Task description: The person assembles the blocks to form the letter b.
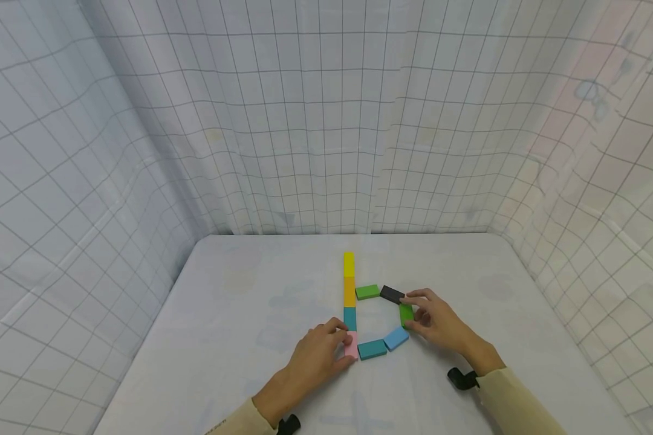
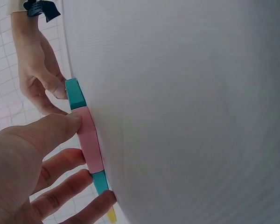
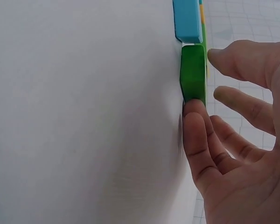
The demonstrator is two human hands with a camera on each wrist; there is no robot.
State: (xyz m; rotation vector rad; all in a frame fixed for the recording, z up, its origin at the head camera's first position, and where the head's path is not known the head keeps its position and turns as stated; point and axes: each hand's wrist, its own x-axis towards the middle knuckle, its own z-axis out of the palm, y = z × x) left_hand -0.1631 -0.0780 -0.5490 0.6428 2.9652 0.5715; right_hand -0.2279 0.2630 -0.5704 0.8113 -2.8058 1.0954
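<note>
Several coloured blocks lie flat on the white table, forming a straight column with a loop on its right side. My left hand (image 1: 317, 353) has its thumb and fingers about the pink block (image 2: 88, 140) at the column's near end. A teal block (image 1: 350, 319), an orange block (image 1: 349, 292) and a yellow block (image 1: 349, 264) continue the column away from me. My right hand (image 1: 439, 320) holds the green block (image 3: 192, 70) at the loop's right side between thumb and fingers. One of its fingers reaches close to the black block (image 1: 392, 294).
Also in the loop are another green block (image 1: 367, 292), a light blue block (image 1: 396, 339) and another teal block (image 1: 372, 349). The white table (image 1: 239, 302) is surrounded on its back and sides by a grid-patterned curtain (image 1: 326, 121). Each wrist wears a dark device.
</note>
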